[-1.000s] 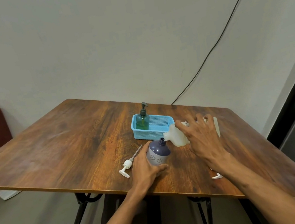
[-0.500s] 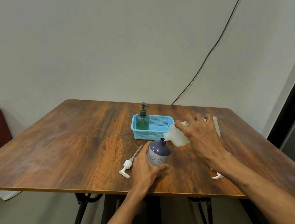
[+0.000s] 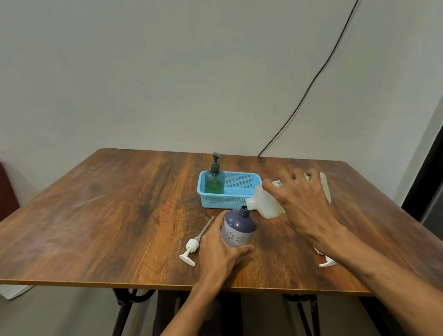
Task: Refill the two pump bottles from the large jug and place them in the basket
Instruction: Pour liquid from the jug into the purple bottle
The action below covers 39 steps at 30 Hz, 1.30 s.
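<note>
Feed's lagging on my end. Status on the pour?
Left hand grips purple bottle, pump off. Right hand holds jug tipped, spout at its mouth. Green bottle in basket. Loose pump beside bottle, clear of pour.

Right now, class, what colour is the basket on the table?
Light blue; the basket shows best in the head view.

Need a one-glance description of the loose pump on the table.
On the wooden table, find the purple bottle gripped by the left hand near the front edge. Just left of it lies the loose pump: a white head with a thin tube pointing toward the blue basket. Unlike the dark pump on the green bottle, it is white and attached to nothing.
</note>
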{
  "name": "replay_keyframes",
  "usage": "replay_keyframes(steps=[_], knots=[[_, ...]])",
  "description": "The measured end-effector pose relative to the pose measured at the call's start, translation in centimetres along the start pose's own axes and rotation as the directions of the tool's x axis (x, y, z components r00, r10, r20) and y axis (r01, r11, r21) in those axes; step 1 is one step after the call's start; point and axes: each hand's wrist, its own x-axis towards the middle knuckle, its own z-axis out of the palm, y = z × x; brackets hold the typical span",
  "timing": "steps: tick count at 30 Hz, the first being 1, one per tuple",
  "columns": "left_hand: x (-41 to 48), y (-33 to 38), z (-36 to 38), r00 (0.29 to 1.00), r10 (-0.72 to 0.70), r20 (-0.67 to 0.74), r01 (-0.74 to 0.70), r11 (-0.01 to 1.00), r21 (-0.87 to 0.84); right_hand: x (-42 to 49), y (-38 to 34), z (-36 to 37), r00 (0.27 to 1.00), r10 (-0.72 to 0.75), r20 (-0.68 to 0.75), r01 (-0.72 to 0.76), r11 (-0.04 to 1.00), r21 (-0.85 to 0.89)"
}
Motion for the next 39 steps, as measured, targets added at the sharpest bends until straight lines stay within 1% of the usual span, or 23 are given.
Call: replay_keyframes(steps=[16, 28, 39], knots=[[0.03, 0.0, 0.01, 1.0, 0.009, 0.005, -0.009, 1.0, 0.009, 0.11, -0.06, -0.1, 1.0, -0.005, 0.014, 0.005, 1.0, -0.005], [0.03, -0.07, 0.13, 1.0, 0.007, -0.006, -0.007, 1.0, 0.01, 0.31, -0.06, -0.27, 1.0, -0.013, -0.012, 0.013, 1.0, -0.018], [0.07, -0.16, 0.17, 1.0, 0.012, 0.0, -0.012, 1.0, 0.01, 0.33, -0.04, -0.33, 1.0, -0.024, 0.006, 0.024, 0.999, -0.023]])
